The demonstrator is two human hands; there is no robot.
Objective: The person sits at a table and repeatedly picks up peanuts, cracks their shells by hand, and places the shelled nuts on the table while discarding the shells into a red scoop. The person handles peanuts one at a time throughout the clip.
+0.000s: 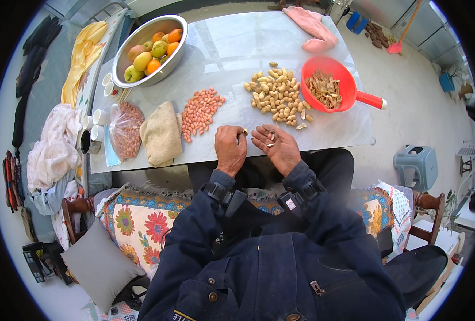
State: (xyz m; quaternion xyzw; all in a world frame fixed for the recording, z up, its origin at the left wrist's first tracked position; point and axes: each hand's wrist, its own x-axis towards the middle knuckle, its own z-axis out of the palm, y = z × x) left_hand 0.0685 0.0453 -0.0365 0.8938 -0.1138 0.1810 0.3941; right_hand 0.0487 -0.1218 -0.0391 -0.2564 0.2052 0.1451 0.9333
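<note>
My left hand point(230, 147) is at the near edge of the table, its fingers curled around a small piece of peanut point(245, 132). Beside it, my right hand point(281, 149) lies palm up, cupping peanut bits point(271, 138) that look like kernels and shell. A heap of unshelled peanuts point(277, 94) spreads just beyond my right hand. To the left is a pile of shelled pink peanut kernels point(201, 112). Broken shells point(324, 89) fill part of a red plastic ladle point(352, 96), whose handle points right.
A folded beige cloth point(161, 136) and a clear bag of kernels point(126, 130) sit left, near white cups point(100, 117). Farther back stands a metal basin point(173, 70) of fruit. A pink cloth point(313, 30) lies at the far right corner. A plastic stool point(416, 166) is on the floor.
</note>
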